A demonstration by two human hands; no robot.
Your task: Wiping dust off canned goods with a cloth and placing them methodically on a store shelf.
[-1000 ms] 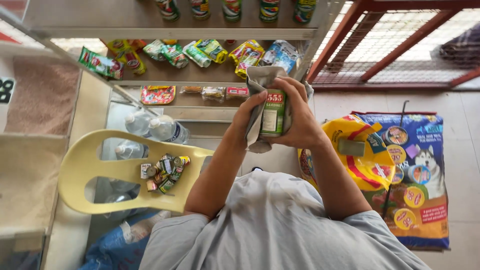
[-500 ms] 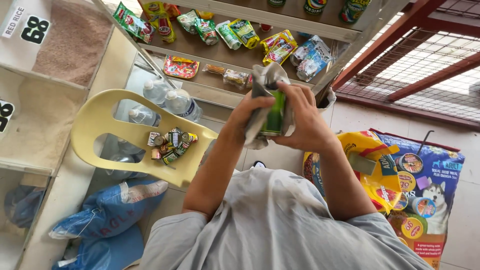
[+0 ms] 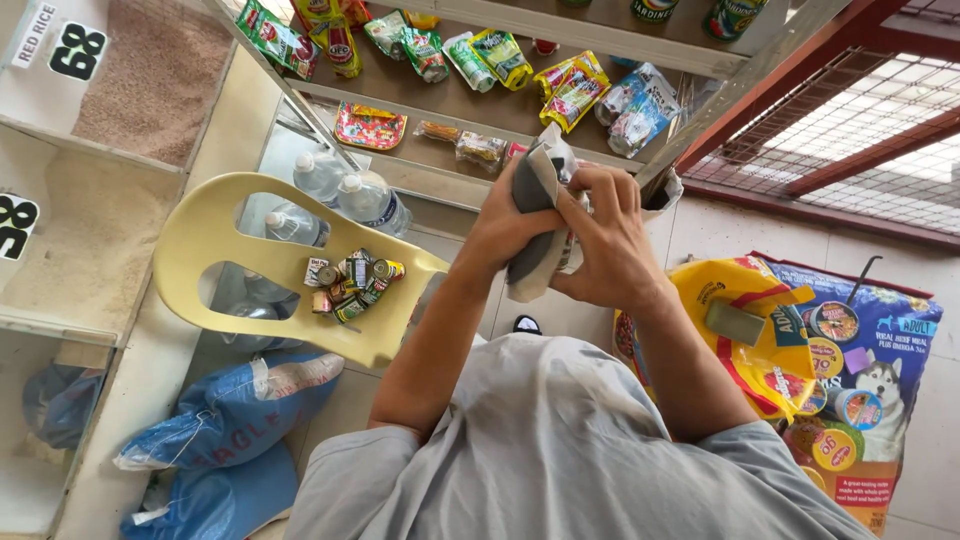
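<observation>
Cloth (image 3: 537, 215) gripped in both hands above the shelf's front edge.
Left hand (image 3: 508, 222) and right hand (image 3: 612, 240) close tightly around it; small cans (image 3: 350, 285) sit on the yellow chair (image 3: 215, 245).

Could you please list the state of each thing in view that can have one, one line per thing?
Left hand: closed on the grey cloth.
Right hand: gripping the cloth bundle from the other side.
Grey cloth: wrapped around something hidden.
Yellow plastic chair: upright, small cans heaped on its seat.
Yellow pet food bag: open at the top.
Blue sack: tied shut, lying on the floor.
</observation>
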